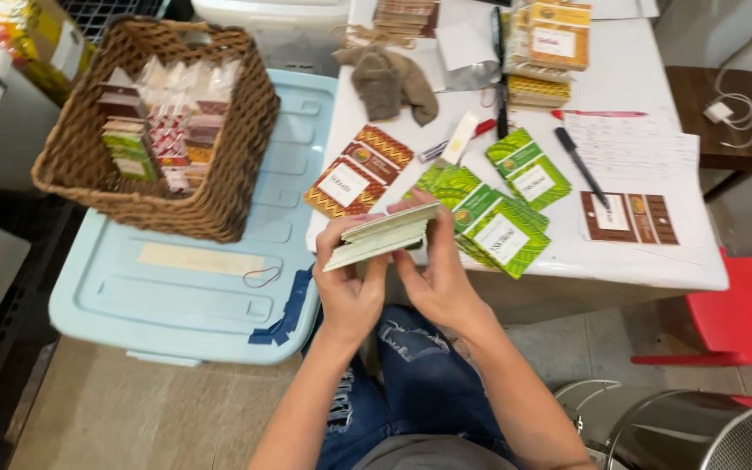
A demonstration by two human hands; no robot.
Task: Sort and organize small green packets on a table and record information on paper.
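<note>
Hold the stack of flat packets (382,235) snug just over the counter (628,252) edge, left hand (350,292) fingers gripping underneath, right hand (437,278) fingers pinching its end, squaring edges slowly beside the green packets (489,222).

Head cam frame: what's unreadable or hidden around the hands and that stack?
- Stack of flat packets, head view: seen edge-on, so faces and count cannot be told; fingers cover its ends.
- Left hand and right hand: palms and grip contact hidden behind the stack.
- Green packets: lower ones overlapped by those on top and by the right hand.
- Wicker basket: its wall hides the lower contents.
- Metal bin: cut off by the bottom edge.
</note>
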